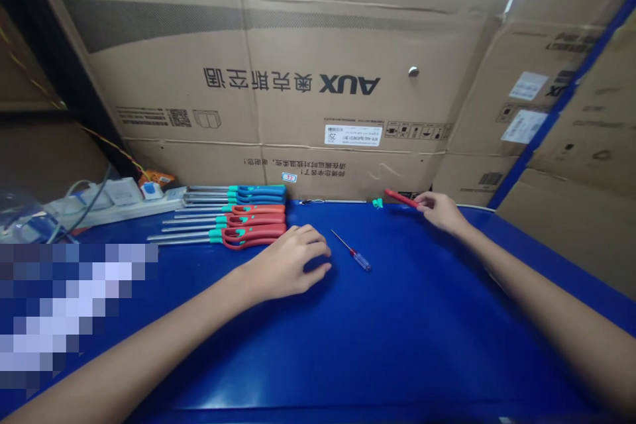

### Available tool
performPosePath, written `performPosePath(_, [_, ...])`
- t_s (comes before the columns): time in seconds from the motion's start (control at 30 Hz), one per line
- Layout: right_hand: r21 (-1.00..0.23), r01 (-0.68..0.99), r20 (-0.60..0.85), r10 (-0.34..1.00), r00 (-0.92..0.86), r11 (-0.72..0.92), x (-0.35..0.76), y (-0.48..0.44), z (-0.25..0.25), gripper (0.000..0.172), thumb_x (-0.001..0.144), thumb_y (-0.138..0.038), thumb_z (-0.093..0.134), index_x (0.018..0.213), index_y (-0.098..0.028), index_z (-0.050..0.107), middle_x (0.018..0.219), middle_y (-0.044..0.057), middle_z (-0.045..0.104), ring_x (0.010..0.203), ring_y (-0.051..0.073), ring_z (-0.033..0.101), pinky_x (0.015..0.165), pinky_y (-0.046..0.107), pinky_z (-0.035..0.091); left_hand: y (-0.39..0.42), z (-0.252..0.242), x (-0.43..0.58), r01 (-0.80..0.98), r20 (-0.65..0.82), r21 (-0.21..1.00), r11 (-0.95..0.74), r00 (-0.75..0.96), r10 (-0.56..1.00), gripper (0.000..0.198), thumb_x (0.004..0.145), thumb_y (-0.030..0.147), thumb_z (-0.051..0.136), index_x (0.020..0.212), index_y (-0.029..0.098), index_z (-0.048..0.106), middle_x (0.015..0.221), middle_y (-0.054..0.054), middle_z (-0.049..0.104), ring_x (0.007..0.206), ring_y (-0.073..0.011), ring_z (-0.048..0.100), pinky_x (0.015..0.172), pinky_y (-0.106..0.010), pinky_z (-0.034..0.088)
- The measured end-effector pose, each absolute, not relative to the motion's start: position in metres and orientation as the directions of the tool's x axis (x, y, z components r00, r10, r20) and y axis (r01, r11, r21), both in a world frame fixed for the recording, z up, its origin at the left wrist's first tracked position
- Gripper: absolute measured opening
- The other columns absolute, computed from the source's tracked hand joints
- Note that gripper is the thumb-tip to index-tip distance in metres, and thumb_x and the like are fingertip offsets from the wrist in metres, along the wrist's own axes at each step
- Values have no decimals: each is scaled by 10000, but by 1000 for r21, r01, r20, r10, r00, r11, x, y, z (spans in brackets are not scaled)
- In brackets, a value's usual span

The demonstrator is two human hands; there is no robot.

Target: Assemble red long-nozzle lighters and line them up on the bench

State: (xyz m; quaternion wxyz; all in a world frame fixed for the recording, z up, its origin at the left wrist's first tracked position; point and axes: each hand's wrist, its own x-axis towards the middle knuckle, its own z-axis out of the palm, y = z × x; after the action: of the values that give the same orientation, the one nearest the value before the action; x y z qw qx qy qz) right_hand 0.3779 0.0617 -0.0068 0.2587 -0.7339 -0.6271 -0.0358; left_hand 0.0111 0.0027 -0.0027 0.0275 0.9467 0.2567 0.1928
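Observation:
My left hand [295, 262] rests low over the blue table, fingers curved and apart, holding nothing. Just left of it lie several long-nosed lighters with red handles [263, 234], their metal tubes pointing left. A small screwdriver [360, 260] with a clear handle and red collar lies to the right of that hand. Near the back edge, my right hand [442, 212] pinches a slim red plastic piece [400, 198] that looks like part of a lighter handle. Left of this piece are a small green part [377, 203] and a thin metal tube [345, 201].
Lighters with blue handles [261, 192] lie behind the red ones. A white power strip [124, 209] with plugs and cables runs along the left. Large cardboard panels [298, 33] wall off the back and right of the blue table [348, 351].

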Motion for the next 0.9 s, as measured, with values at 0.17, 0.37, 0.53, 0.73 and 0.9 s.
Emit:
performPosePath(0.17, [-576,743,382,916,-123,340,328,19,25,164,813,-252,564,922,-183,665,865,68,729,778,211,679,702,327,535,5,-11,17,503,397,524,-687,569,720,634,818,422,646,1365,171,448,1295,-142,590,1170,-273,569,994,-469,467])
performPosePath(0.37, [-626,509,479,806,-347,591,244,-13,27,97,820,-223,567,864,-192,648,808,31,706,709,164,640,684,306,523,-1,-5,34,111,456,852,-512,322,829,518,781,430,697,1204,152,585,1262,-116,638,1160,-269,607,1031,-436,468])
performPosePath(0.53, [-529,538,561,746,-359,656,223,-9,4,94,842,-226,581,916,-189,626,883,40,689,738,153,623,673,287,496,-7,-8,25,51,574,809,-586,152,805,404,793,371,694,1113,140,608,1140,-121,695,1045,-251,666,936,-384,539])
performPosePath(0.73, [-312,903,272,938,-214,297,239,0,-23,232,843,-351,626,960,-155,587,976,125,620,893,245,592,758,357,451,-8,-5,16,-112,633,772,-625,44,773,342,806,345,685,1069,152,581,1024,-117,726,975,-256,693,880,-396,564])
performPosePath(0.9, [-344,910,123,972,-200,231,248,2,-25,141,923,-215,448,818,-180,536,851,96,628,763,202,584,655,308,398,11,7,14,-466,289,830,-306,-109,951,243,802,344,675,860,129,577,838,-79,736,835,-253,723,825,-441,585])
